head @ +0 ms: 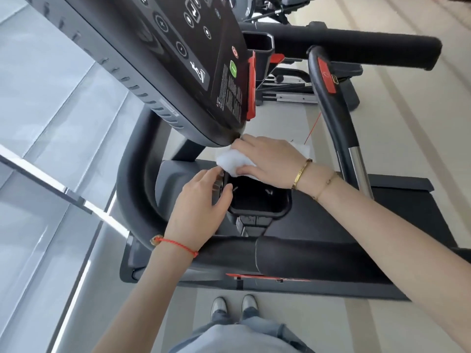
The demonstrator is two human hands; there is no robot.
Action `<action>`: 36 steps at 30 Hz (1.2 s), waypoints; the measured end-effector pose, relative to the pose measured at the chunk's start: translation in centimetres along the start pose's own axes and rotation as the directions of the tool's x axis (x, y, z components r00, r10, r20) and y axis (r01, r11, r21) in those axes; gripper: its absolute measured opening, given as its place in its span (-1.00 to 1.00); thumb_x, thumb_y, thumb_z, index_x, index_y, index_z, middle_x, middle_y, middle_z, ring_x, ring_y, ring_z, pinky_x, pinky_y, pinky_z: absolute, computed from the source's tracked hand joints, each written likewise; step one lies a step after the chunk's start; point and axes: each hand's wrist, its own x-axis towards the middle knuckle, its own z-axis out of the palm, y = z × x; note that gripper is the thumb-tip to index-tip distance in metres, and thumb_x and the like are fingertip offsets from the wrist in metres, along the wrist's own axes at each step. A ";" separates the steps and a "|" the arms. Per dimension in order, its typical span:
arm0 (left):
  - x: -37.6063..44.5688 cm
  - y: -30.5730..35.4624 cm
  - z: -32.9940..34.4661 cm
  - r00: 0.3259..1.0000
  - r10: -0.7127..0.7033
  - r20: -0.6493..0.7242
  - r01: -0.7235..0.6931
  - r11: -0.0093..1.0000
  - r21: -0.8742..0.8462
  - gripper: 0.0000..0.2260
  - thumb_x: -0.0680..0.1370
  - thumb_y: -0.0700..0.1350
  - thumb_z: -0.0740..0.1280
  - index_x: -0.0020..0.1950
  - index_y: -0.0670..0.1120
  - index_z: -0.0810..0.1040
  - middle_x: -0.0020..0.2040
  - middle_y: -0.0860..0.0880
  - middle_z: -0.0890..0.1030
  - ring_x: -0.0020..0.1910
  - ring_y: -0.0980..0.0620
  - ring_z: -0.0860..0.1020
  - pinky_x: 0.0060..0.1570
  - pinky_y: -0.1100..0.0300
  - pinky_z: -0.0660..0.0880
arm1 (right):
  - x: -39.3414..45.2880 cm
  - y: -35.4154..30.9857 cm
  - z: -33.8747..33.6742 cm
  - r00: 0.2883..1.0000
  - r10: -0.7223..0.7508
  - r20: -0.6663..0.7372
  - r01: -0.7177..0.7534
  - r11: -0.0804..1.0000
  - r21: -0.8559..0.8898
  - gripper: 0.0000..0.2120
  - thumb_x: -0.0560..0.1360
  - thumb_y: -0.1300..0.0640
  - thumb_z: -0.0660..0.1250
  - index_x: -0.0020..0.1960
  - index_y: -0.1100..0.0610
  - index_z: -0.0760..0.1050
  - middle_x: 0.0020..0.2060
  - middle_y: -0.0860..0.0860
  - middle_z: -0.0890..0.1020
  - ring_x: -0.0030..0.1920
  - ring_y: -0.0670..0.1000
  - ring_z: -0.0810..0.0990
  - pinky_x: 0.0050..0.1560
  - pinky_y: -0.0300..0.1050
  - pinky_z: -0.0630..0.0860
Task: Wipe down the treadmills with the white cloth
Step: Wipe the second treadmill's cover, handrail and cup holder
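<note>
A black treadmill fills the view, its console (178, 59) tilted across the top and a padded handlebar (293, 253) running along the near side. My right hand (270, 159) presses a crumpled white cloth (230, 161) against the far rim of a black cup holder (257, 197), just under the console's lower corner. My left hand (201, 207) grips the cup holder's left rim, thumb inside the edge. Part of the cloth is hidden under my right palm.
A curved side arm (132, 184) wraps around the left. A second handlebar (356, 44) and an upright rail with a red stop tab (327, 77) stand at the right. Glass wall panels lie left. My feet (234, 305) stand on pale floor below.
</note>
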 end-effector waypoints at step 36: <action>-0.1 -0.3 0.2 0.999 0.015 -0.034 -0.014 0.999 0.048 -0.62 0.58 0.03 0.27 0.38 -0.04 0.49 0.11 0.08 0.60 0.01 0.12 0.56 0.12 0.09 0.54 | -4.8 3.0 1.6 0.933 0.358 -0.022 -0.320 0.860 0.398 -0.78 0.58 -0.08 0.21 0.00 0.05 0.27 -0.34 -0.06 0.44 -0.36 -0.05 0.43 -0.42 -0.12 0.21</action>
